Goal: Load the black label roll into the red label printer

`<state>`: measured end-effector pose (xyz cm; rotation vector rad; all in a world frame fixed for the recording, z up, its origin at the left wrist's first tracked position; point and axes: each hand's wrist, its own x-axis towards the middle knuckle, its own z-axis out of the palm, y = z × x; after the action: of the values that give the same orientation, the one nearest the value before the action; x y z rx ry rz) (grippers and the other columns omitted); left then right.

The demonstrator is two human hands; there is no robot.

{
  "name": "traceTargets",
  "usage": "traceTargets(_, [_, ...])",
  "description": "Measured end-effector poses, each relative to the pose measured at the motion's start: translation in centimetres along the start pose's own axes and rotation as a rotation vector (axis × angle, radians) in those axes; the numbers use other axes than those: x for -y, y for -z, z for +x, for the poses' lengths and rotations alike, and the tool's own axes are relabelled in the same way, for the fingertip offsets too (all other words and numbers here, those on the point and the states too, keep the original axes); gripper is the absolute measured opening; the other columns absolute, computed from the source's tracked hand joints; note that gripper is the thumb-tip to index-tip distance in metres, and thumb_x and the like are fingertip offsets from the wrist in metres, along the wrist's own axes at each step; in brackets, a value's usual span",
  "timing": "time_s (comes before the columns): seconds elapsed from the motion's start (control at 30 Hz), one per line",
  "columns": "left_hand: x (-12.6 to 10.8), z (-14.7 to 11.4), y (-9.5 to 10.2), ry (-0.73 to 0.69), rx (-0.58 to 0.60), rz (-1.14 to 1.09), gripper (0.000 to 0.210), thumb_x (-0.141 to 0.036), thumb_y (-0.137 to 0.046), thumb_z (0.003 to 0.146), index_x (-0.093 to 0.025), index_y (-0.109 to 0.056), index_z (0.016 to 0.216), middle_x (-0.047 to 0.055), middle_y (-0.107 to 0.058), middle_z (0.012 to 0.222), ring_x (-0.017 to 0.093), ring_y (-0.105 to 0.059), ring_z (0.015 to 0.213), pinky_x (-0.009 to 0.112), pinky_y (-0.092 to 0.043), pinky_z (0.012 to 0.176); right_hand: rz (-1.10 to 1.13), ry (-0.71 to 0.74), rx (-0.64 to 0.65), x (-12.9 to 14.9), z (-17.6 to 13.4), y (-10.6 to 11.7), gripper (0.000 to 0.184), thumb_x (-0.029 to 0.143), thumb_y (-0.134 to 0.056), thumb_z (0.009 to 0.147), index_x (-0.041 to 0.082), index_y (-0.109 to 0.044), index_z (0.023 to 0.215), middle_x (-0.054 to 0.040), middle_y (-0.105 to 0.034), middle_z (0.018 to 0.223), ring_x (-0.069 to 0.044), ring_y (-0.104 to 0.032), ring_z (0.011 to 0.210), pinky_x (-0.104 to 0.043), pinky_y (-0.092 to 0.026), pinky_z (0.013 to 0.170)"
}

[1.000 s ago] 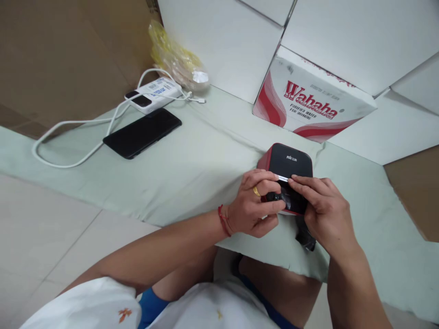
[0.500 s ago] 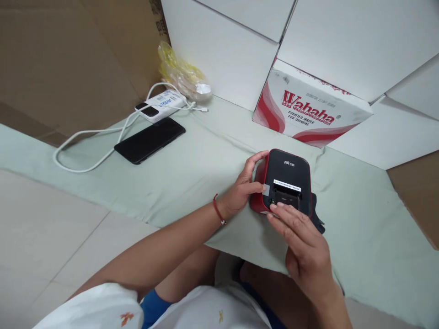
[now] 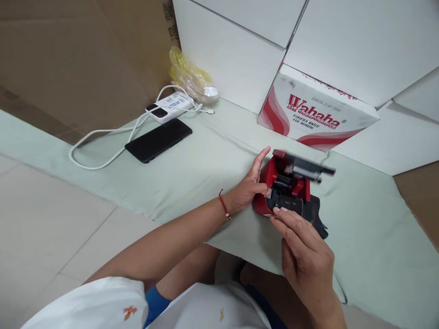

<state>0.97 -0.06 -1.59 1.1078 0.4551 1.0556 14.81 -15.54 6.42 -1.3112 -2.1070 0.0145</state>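
Observation:
A small red and black label printer sits on the cloth-covered table with its lid raised and blurred. Inside, the red compartment and a dark roller show. My left hand grips the printer's left side, thumb on the front left corner by a clear tab, other fingers along the side. Stretched fingers of my right hand rest on the printer's front edge; the hand holds nothing, and its thumb is partly hidden. A dark piece of cloth or pouch lies against the printer's right side.
A black phone lies left of the printer, beside a white power bank with a looped white cable. Behind them is a yellowish plastic bag. A Wahaha water carton stands at the back against white panels; brown cardboard rises at left.
The printer's lid has sprung up from closed, exposing the inside. Both hands stay at nearly the same places on the printer. The whole view has shifted slightly.

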Motion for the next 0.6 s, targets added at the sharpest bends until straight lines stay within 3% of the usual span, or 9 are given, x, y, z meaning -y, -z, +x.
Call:
traceTargets(0.07, [0.4,0.0,0.2,-0.007,0.024,-0.024,0.113,-0.023,-0.07,0.065,-0.039,-0.025,0.167,0.007,-0.031,0.178,0.034,-0.049,0.152,0.049,-0.045,0.119,0.007,-0.001,0.009,0.0,0.2,0.6,0.063,0.0,-0.055,0.094,0.033,-0.068,0.146,-0.0051,-0.079,0.134,-0.025,-0.076,0.123,-0.044,-0.062,0.11])
traceTargets(0.17, [1.3,0.1,0.5,-0.022,0.055,-0.027,0.105,-0.026,-0.071,0.068,-0.039,-0.03,0.164,0.006,-0.031,0.177,0.033,-0.048,0.152,0.051,-0.044,0.122,0.062,-0.053,0.09,-1.0,1.2,2.2,0.051,0.006,-0.055,0.098,0.032,-0.073,0.139,-0.0046,-0.08,0.131,-0.023,-0.079,0.117,-0.037,-0.065,0.102])
traceTargets(0.3, [1.4,0.2,0.5,-0.009,0.001,-0.003,0.1,-0.024,-0.071,0.067,-0.035,-0.038,0.161,0.005,-0.035,0.175,0.034,-0.036,0.158,0.052,-0.038,0.126,-0.016,-0.294,0.145,-4.6,5.2,3.8,0.032,0.028,-0.057,0.104,0.027,-0.077,0.129,-0.0049,-0.085,0.11,-0.019,-0.08,0.071,-0.033,-0.066,0.072])
traceTargets(0.37, [1.0,0.1,0.5,0.023,-0.016,-0.012,0.099,-0.023,-0.07,0.066,-0.033,-0.04,0.159,0.007,-0.042,0.169,0.032,-0.04,0.155,0.05,-0.039,0.125,-0.216,-0.302,0.248,-6.6,7.9,3.3,0.031,0.03,-0.057,0.102,0.027,-0.079,0.124,-0.0051,-0.085,0.107,-0.02,-0.078,0.07,-0.035,-0.063,0.07])
traceTargets(0.47, [0.6,0.1,0.5,0.062,-0.004,-0.02,0.099,-0.023,-0.069,0.066,-0.031,-0.039,0.16,0.009,-0.05,0.161,0.031,-0.049,0.146,0.048,-0.043,0.12,-0.55,-0.259,0.548,-8.2,11.3,1.2,0.032,0.024,-0.063,0.093,0.028,-0.081,0.12,-0.0092,-0.084,0.11,-0.028,-0.079,0.086,-0.036,-0.057,0.068])
traceTargets(0.53, [0.6,0.1,0.6,0.052,-0.002,0.015,0.097,-0.023,-0.07,0.067,-0.03,-0.04,0.159,0.009,-0.049,0.161,0.03,-0.046,0.148,0.048,-0.04,0.123,-0.665,-0.283,0.693,-8.3,12.7,-0.3,0.032,0.023,-0.068,0.089,0.025,-0.081,0.118,-0.0136,-0.083,0.109,-0.031,-0.078,0.087,-0.036,-0.054,0.064])
traceTargets(0.6, [0.7,0.2,0.6,0.037,-0.014,0.05,0.096,-0.024,-0.07,0.066,-0.029,-0.041,0.158,0.01,-0.049,0.161,0.03,-0.044,0.15,0.048,-0.039,0.124,-0.689,-0.31,0.745,-8.1,13.2,-1.2,0.03,0.023,-0.07,0.088,0.022,-0.082,0.115,-0.0169,-0.083,0.105,-0.034,-0.078,0.085,-0.037,-0.052,0.062])
